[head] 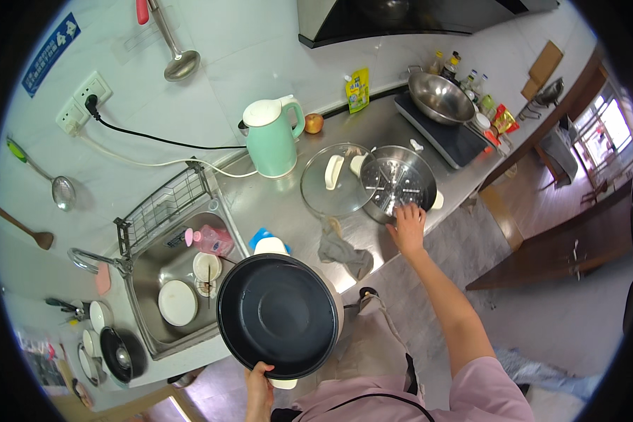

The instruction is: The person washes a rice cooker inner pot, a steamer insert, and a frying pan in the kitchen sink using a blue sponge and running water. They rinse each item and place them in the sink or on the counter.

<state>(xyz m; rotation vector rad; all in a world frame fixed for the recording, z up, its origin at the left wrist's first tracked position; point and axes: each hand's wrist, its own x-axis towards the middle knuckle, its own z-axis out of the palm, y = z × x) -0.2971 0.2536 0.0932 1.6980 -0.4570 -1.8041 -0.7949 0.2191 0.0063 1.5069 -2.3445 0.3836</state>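
Note:
My left hand (261, 387) grips the near handle of a deep black-lined pot (277, 316) with a light outer wall, tilted so its bare inside shows. My right hand (409, 227) touches the near rim of a stainless steel steamer (401, 179) with a perforated bottom and cream handles; whether its fingers hold the rim, I cannot tell. A glass lid (316, 187) with a cream handle lies left of the steamer, partly overlapping it. A grey cloth (343, 250) lies near the counter's front edge. Behind the pot's far handle is a blue item (264, 236).
The sink (155, 295) at left holds white dishes (178, 303) and a pink bottle (211, 240), with a wire rack (163, 203) behind. A mint kettle (271, 137), an apple (314, 123) and a steel wok (440, 97) on a dark cooktop (443, 134) stand farther back.

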